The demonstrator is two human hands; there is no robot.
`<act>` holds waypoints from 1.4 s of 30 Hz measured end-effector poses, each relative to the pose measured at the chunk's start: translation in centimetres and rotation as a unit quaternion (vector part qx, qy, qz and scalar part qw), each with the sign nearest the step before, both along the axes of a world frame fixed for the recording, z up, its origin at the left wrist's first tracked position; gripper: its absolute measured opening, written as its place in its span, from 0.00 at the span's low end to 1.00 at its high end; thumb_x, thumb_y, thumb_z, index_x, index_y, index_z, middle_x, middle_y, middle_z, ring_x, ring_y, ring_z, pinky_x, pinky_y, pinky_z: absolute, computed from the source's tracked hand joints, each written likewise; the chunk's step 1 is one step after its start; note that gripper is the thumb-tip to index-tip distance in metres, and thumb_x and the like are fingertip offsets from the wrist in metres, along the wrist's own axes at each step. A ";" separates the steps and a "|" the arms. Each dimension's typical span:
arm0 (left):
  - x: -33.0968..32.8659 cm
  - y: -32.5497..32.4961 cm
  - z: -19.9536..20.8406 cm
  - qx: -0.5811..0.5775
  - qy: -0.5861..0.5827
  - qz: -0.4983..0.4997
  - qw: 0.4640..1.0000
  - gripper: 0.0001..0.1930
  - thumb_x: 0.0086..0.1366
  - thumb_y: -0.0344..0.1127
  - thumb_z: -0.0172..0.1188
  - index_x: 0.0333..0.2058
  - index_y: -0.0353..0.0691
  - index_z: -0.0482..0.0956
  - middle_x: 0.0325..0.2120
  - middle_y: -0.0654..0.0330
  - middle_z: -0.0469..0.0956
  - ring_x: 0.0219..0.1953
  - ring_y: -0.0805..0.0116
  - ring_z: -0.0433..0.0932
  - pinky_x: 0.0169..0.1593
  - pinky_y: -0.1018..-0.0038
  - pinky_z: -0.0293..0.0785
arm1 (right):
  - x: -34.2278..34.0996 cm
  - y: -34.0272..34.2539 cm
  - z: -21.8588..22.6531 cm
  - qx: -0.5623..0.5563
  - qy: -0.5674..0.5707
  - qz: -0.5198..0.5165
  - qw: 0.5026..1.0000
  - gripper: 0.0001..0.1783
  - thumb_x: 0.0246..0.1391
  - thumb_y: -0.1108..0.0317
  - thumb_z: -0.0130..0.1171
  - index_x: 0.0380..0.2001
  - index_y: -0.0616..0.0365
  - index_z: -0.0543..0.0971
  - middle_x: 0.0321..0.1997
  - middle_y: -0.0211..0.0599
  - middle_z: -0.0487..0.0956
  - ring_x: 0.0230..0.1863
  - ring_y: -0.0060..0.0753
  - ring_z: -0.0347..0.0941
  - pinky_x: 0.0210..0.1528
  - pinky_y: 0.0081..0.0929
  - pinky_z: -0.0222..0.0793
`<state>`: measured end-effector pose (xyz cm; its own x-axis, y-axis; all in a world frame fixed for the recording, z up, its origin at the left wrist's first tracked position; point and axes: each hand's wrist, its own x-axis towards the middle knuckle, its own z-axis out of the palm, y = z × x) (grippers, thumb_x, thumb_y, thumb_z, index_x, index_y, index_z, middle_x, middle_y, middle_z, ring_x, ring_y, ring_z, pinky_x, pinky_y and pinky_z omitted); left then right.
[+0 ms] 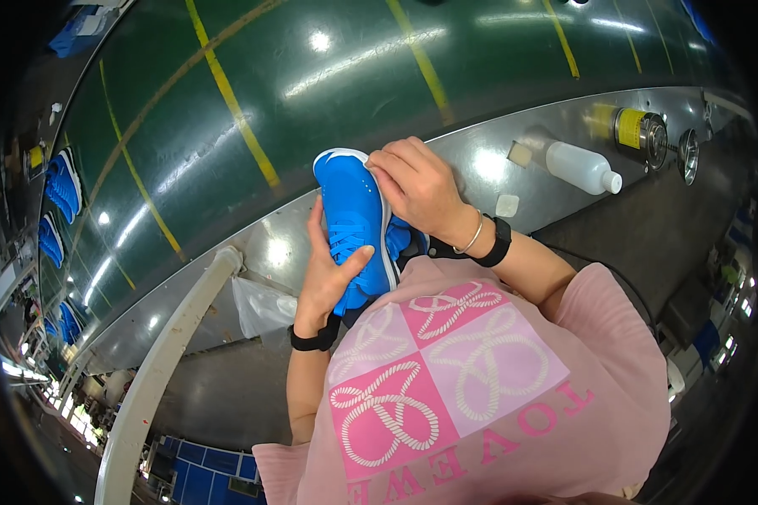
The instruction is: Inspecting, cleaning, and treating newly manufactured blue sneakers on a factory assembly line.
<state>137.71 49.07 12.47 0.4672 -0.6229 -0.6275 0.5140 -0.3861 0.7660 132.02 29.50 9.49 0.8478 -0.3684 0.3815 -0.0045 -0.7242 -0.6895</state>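
A blue sneaker (348, 198) with blue laces and a white sole stands toe-away over the metal ledge. My left hand (324, 273) is wrapped round its left side, thumb across the laces. At the right of the toe, my right hand (417, 181) is closed in a pinch against the white sole edge. Whatever may lie between those fingertips is too small to make out. Small white specks dot the toe. Beside the held shoe, partly covered by it and my right wrist, is another blue shoe (402, 238).
Beyond the metal ledge (480, 160) runs a green conveyor belt (312, 109) with yellow lines. Rightward lie a white bottle (574, 167), a yellow-labelled metal can (640, 135) and a small pale pad (507, 206). A plastic bag (261, 307) and white pole (164, 370) are leftward; blue shoes (61, 185) sit far left.
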 end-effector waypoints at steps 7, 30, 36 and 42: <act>0.1 -0.1 0.3 0.010 0.021 0.018 1.000 0.52 0.56 0.35 0.67 0.69 0.42 0.37 0.58 0.43 0.62 0.56 0.55 0.70 0.57 0.62 0.71 | 0.7 0.0 0.3 0.004 -0.012 0.008 1.000 0.08 0.45 0.79 0.62 0.33 0.63 0.79 0.33 0.40 0.76 0.33 0.42 0.73 0.34 0.32 0.71; -0.1 0.2 0.3 0.034 -0.012 -0.009 0.999 0.51 0.58 0.36 0.66 0.69 0.41 0.37 0.60 0.42 0.60 0.58 0.56 0.68 0.58 0.63 0.70 | -0.3 -0.1 0.3 0.001 0.007 0.028 1.000 0.08 0.47 0.76 0.60 0.34 0.63 0.78 0.32 0.38 0.74 0.35 0.40 0.71 0.36 0.32 0.71; -0.3 0.6 0.4 0.025 0.015 0.013 0.999 0.51 0.57 0.39 0.67 0.69 0.42 0.39 0.61 0.42 0.58 0.61 0.53 0.65 0.61 0.60 0.67 | 0.7 0.5 0.5 0.031 -0.015 0.012 0.999 0.08 0.46 0.79 0.61 0.33 0.62 0.78 0.32 0.39 0.76 0.33 0.43 0.73 0.35 0.34 0.71; 0.2 0.6 0.5 0.010 -0.005 -0.010 1.000 0.51 0.55 0.40 0.67 0.69 0.42 0.40 0.63 0.43 0.56 0.62 0.52 0.63 0.61 0.60 0.66 | -2.4 -0.8 0.4 0.154 0.020 0.038 0.987 0.05 0.49 0.77 0.60 0.31 0.60 0.80 0.31 0.36 0.78 0.33 0.38 0.75 0.36 0.28 0.71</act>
